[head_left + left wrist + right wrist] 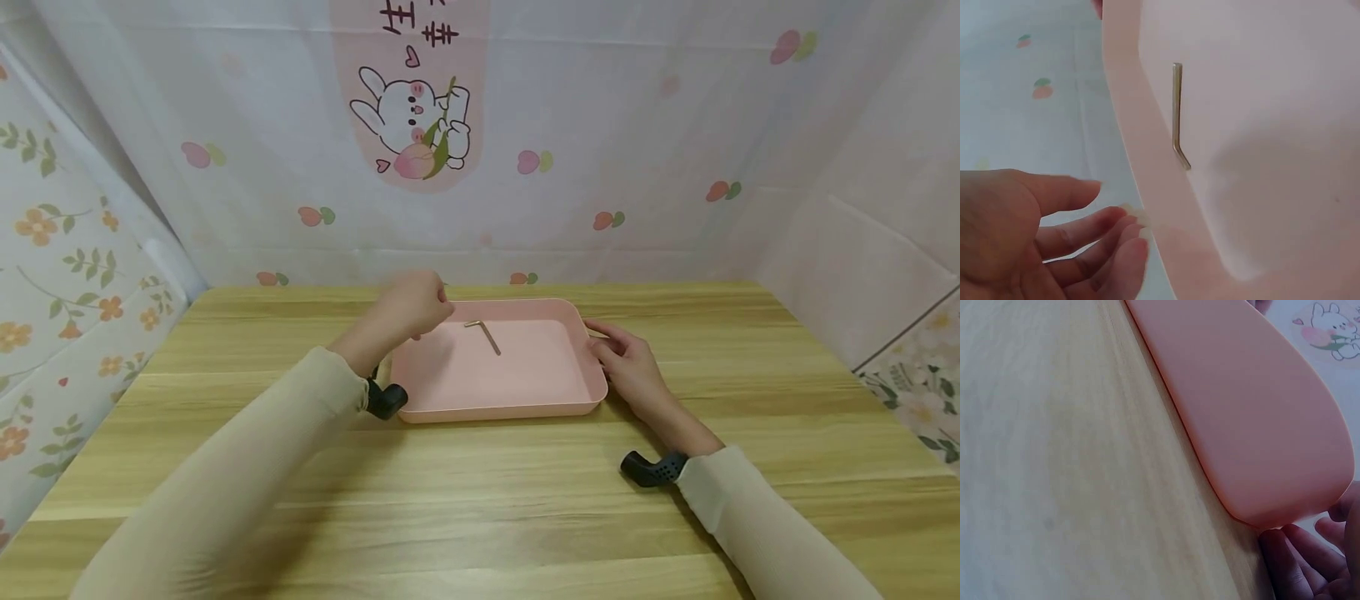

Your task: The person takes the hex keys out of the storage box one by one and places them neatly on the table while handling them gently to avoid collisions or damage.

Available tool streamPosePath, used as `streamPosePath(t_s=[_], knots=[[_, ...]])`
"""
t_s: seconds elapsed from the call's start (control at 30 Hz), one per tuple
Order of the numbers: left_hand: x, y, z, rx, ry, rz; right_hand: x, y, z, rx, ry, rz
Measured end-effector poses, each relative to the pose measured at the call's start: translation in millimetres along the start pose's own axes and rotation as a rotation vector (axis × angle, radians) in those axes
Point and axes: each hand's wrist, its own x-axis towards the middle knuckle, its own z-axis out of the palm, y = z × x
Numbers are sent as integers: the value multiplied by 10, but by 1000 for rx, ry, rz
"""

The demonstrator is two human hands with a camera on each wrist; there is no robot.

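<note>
A brass-coloured L-shaped hex key (490,337) lies on the floor of a shallow pink tray (517,375), towards its back wall. My left hand (412,304) hovers over the tray's back left corner. In the left wrist view its fingers (1079,234) are loosely bent, thumb apart, with nothing between them; the hex key (1177,106) lies beyond the fingertips. On the tray's right side, my right hand (630,367) grips the wall. Close up in the right wrist view, the thumb is at the rim of the tray (1254,425) and the other fingers (1291,562) are against its outside.
The tray stands on a wood-grain table (480,500), near the back edge. Behind it hangs a white curtain (585,100) with a rabbit print, and a flowered cloth (60,275) closes off the left. Each wrist carries a black camera mount (652,469).
</note>
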Motion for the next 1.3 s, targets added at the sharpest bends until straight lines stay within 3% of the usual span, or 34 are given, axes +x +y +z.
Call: streamPosePath(t_s=[0.2, 0.4, 0.67, 0.83, 1.3], knots=[[129, 218, 78, -25, -100, -42, 11, 13, -15, 12, -8, 7], [195, 341, 188, -90, -134, -81, 10, 14, -2, 22, -11, 5], [313, 340, 351, -201, -147, -135, 20, 12, 30, -2, 8, 6], [398, 313, 408, -224, -133, -176, 14, 13, 33, 0, 2, 2], [430, 374, 430, -101, -165, -170, 21, 36, 18, -7, 10, -6]])
